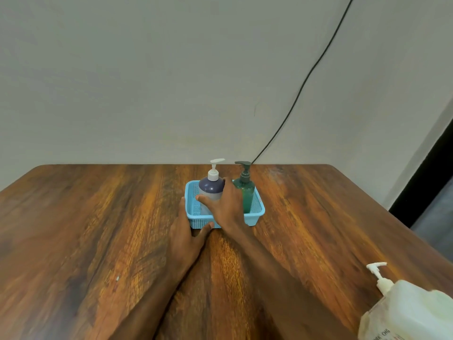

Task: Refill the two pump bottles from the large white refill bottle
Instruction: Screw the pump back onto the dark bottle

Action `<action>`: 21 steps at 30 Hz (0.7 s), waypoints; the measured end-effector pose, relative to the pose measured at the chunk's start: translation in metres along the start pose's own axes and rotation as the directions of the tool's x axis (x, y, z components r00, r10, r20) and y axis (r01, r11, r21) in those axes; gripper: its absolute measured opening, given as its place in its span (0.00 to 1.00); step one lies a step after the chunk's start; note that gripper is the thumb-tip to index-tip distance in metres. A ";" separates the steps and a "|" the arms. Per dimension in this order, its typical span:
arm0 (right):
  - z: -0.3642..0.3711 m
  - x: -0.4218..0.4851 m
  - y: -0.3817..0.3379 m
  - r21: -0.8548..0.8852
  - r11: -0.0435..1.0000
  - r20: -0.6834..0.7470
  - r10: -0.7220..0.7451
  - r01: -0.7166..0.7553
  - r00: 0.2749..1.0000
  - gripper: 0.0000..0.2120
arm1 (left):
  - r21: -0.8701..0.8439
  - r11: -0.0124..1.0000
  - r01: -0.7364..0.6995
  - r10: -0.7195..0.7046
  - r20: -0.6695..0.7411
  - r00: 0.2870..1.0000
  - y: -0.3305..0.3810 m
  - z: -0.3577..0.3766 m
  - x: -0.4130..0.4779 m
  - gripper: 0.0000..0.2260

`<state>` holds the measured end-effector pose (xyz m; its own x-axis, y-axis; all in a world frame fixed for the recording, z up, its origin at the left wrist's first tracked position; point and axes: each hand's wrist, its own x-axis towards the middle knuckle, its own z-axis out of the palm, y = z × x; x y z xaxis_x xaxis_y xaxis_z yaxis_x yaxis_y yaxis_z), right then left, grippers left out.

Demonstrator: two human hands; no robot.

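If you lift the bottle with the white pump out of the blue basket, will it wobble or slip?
Probably a bit wobbly: the pump bottle is tall and narrow, with a long pump on top. Its smooth rounded plastic might be slippery, though the right hand wraps around it. It looks hard, so it is likely stiff, not squashy.

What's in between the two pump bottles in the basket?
Head view: the right hand, gripping the purple-topped pump bottle beside the green pump bottle.

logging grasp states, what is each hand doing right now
Left hand: open, straight fingers resting against the light blue plastic mesh basket.
Right hand: gripping the navy-and-white plastic pump bottle.
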<state>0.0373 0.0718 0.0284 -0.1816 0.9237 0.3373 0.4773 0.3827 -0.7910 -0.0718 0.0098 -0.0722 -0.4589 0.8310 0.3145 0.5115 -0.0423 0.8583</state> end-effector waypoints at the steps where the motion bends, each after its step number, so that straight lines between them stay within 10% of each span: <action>1: 0.000 0.000 0.000 -0.004 1.000 0.009 0.005 -0.005 1.000 0.32 | 0.003 1.000 -0.006 0.006 -0.006 1.000 0.001 0.000 -0.001 0.42; 21: 0.008 -0.014 -0.010 -0.098 0.994 -0.065 0.049 -0.055 0.997 0.30 | -0.006 0.999 -0.050 0.050 -0.025 0.998 0.003 -0.005 -0.005 0.46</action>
<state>0.0279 0.0549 0.0277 -0.1022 0.9382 0.3308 0.5686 0.3279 -0.7544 -0.0717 0.0028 -0.0696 -0.4507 0.8137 0.3670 0.5296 -0.0873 0.8438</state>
